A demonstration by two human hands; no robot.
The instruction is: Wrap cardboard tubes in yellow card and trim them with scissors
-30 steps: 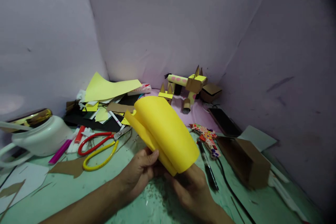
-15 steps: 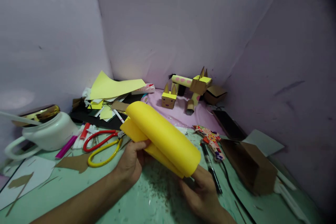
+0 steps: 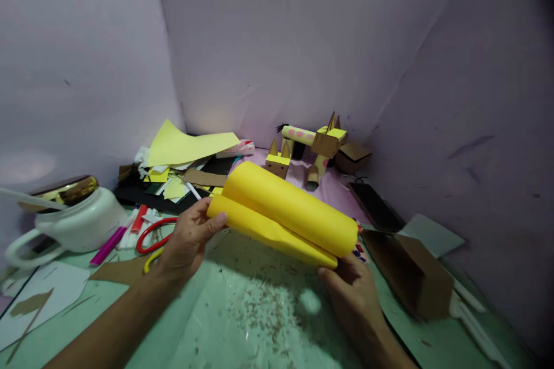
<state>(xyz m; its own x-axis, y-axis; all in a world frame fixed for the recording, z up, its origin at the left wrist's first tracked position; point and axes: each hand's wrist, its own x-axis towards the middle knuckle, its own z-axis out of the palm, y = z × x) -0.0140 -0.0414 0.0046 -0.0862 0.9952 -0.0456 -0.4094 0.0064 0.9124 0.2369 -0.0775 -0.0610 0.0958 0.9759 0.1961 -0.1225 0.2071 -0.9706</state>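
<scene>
Left hand [image 3: 190, 239] and right hand [image 3: 352, 288] have drawn apart since half a second ago, and the rolled yellow sheet [image 3: 285, 213] between them now lies less steeply tilted, its right end raised. Under it spreads the green table [image 3: 208, 323], with small brown bits below the roll. Held up off that surface, the sheet sits mid-view in two parallel curls, one behind the other, sloping down to the right. Both forearms reach in from the near edge. On the left, the thumb presses over the sheet's near edge, clamping that end against fingers mostly hidden behind it. On the right, the thumb meets the lower corner — the remaining fingers (largely out of sight) close behind and under that end. Beyond the right hand stands a brown cardboard box [image 3: 435, 288]; at far left, a white cup [image 3: 86, 230]. Smaller still are the scissors [image 3: 139, 244] — their red and yellow handles now partly covered by the left hand.
</scene>
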